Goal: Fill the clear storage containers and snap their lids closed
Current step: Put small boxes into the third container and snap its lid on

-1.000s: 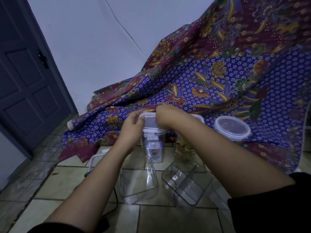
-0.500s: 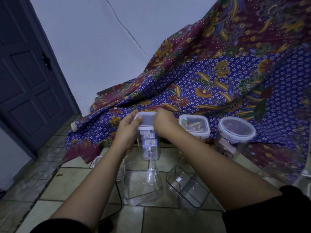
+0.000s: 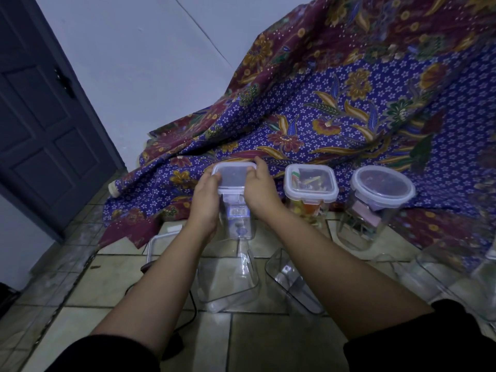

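A tall clear container (image 3: 239,221) stands upright on the tiled floor with a white-rimmed lid (image 3: 233,176) on top. My left hand (image 3: 205,202) grips the lid's left side and my right hand (image 3: 261,190) grips its right side, thumbs over the rim. Something boxed with a blue label shows inside. To the right stand a square lidded container (image 3: 310,191) of colourful bits and a round lidded jar (image 3: 379,202). Two empty clear containers (image 3: 228,277) (image 3: 294,283) lie open in front.
A patterned purple and maroon cloth (image 3: 335,108) drapes behind the containers. A dark door (image 3: 40,116) is at the left. A loose white-rimmed lid (image 3: 157,241) and a black cable (image 3: 188,318) lie on the tiles (image 3: 268,345). More clear containers (image 3: 456,272) sit at the right edge.
Both hands have shifted from the lid's top to its two sides. The view has tilted, so the square container to the right is no longer hidden by my right arm.
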